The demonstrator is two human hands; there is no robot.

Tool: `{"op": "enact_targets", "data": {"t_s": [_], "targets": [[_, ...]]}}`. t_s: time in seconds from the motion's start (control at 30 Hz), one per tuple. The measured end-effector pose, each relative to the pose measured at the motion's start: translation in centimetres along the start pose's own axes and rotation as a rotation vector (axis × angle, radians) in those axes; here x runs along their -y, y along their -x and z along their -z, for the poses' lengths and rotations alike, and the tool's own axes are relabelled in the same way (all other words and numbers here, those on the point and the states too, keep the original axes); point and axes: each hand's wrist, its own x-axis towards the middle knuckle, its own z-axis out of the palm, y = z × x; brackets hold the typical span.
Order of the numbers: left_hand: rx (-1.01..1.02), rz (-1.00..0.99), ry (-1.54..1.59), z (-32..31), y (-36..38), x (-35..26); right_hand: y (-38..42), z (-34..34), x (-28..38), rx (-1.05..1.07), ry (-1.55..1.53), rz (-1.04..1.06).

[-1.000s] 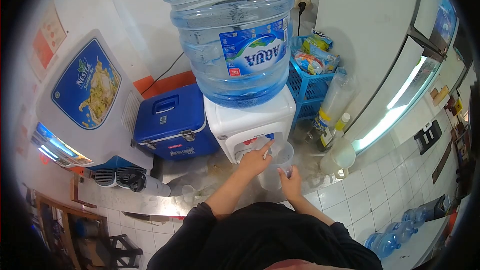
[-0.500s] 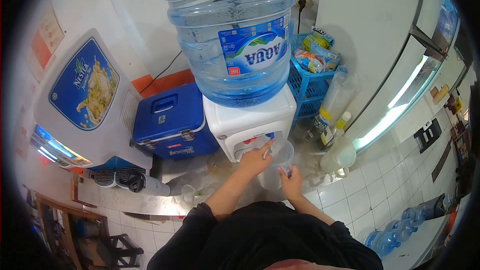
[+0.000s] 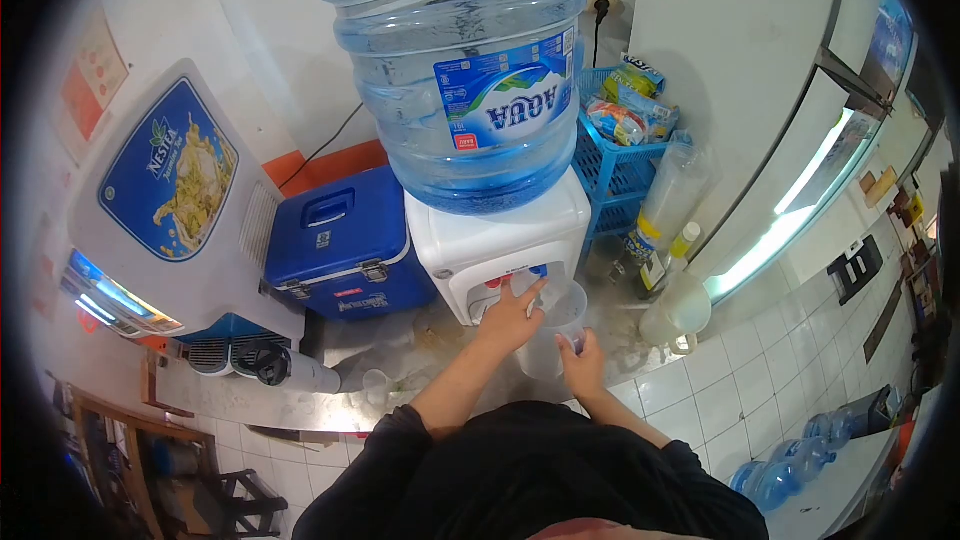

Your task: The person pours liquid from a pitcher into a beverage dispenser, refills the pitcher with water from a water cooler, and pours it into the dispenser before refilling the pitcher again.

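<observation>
A clear plastic jug (image 3: 567,306) is in my right hand (image 3: 583,360), whose fingers are closed at its near side. The jug's mouth is at the front of the white water dispenser (image 3: 499,230), under the blue tap (image 3: 540,271). Reaching across to the dispenser's front, my left hand (image 3: 510,318) has two fingers stretched out and apart, close to the red and blue taps. On top of the dispenser stands a large upturned water bottle (image 3: 400,70) with a blue label.
A blue cooler box (image 3: 340,240) sits left of the dispenser, beside a drinks machine (image 3: 170,180). A tumbler (image 3: 300,370) and a small cup (image 3: 376,386) stand near the counter edge. Rightward are a blue basket rack (image 3: 605,165), bottles (image 3: 680,245) and another jug (image 3: 676,312).
My left hand's fingers have drawn back slightly from the blue tap and spread apart. My right hand and the jug hold nearly the same position.
</observation>
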Motion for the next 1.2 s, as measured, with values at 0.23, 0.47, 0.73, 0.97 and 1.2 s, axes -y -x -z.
{"op": "enact_targets", "data": {"t_s": [0.23,0.47,0.73,0.97,1.2], "targets": [[0.002,0.023,-0.035,0.4,0.0,-0.4,0.0,-0.1,-0.2,-0.015,0.029,-0.01],[-0.002,0.003,-0.03,0.5,0.1,-0.4,-0.1,-0.1,-0.4,-0.021,0.044,0.028],[0.011,0.017,-0.021,0.5,0.0,-0.4,-0.2,-0.5,-1.3,-0.064,0.046,0.1],[-0.003,0.016,-0.037,0.2,0.0,-0.2,-0.2,-0.3,-0.9,-0.043,0.074,0.076],[0.01,0.029,-0.027,0.3,0.1,-0.4,-0.2,-0.6,-1.6,-0.058,0.065,0.072]]}}
